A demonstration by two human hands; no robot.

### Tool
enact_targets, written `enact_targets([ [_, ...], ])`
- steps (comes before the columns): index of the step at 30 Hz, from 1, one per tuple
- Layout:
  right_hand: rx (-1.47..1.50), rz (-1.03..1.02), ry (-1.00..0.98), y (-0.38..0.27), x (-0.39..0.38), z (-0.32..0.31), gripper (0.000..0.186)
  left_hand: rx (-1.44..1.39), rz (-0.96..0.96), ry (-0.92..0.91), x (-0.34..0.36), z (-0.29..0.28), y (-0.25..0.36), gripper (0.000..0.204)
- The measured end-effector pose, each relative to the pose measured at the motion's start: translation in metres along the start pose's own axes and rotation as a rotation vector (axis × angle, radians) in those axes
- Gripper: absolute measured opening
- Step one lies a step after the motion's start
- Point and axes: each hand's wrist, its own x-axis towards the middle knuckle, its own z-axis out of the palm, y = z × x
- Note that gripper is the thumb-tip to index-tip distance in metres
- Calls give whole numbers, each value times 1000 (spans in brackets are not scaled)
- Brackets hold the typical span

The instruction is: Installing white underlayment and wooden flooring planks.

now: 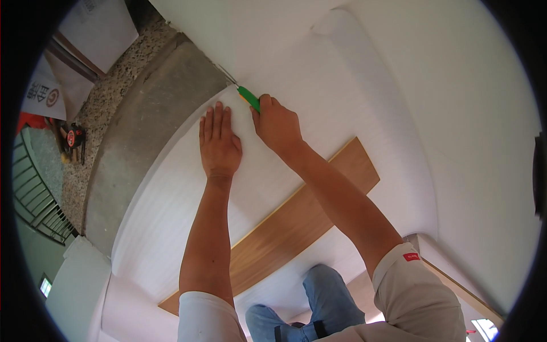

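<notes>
A green utility knife (249, 98) is gripped in my right hand (277, 126). Its thin blade reaches up and left to the far edge of a white foam underlay sheet (176, 171), near the foot of the wall. My left hand (221, 143) lies flat on the sheet, fingers stretched toward that same edge, just left of the knife. Beneath my forearms a wood-look floor plank (285, 224) rests diagonally across the sheet, partly covered by my right arm.
Bare grey concrete (137, 119) runs along the sheet's left edge. Beyond it, a speckled stone strip (108, 105) holds a red and black tape measure (74, 137), beside white packages (99, 31). A metal railing (40, 191) stands at far left. White walls (467, 114) rise on the right.
</notes>
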Motion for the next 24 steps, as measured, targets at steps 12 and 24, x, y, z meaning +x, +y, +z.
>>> enact_targets([
  [12,-59,21,-71,0,-5,-2,23,-33,1,44,2,2,-1,51],
  [24,-55,120,-195,13,-25,-15,22,-20,-27,2,3,4,3,53],
])
